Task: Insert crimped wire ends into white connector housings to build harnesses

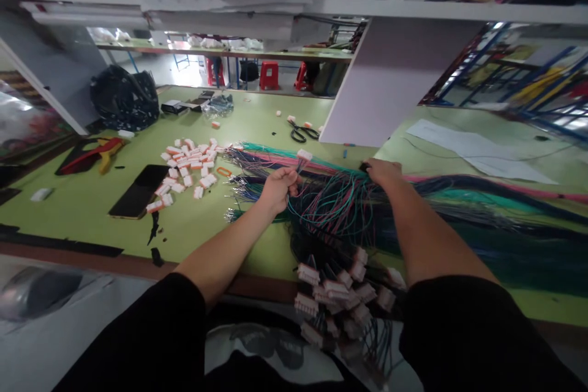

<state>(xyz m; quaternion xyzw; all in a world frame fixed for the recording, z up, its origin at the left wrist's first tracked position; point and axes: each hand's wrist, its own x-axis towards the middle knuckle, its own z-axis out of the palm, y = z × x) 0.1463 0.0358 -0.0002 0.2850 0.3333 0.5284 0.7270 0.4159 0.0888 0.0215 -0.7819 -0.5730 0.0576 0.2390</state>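
My left hand [281, 188] is closed around thin wires just below a white connector housing [304, 155], which points up and away from me. To the right, my right hand [382, 171] is closed at the bundle of green, pink and dark wires [340, 196]; a small black part shows at its fingertips, and what it grips is mostly hidden. Crimped wire ends [235, 190] fan out left of my left hand. A cluster of wired white connectors [337, 294] hangs over the table's front edge, near my body.
Loose white connector housings [188, 162] lie in a pile on the green table [110, 229], beside a dark phone [138, 191]. Black scissors [303, 131] rest near an upright white panel [386, 79]. Red-and-yellow pliers [98, 156] lie at the left. Long wires [496, 202] stretch rightward.
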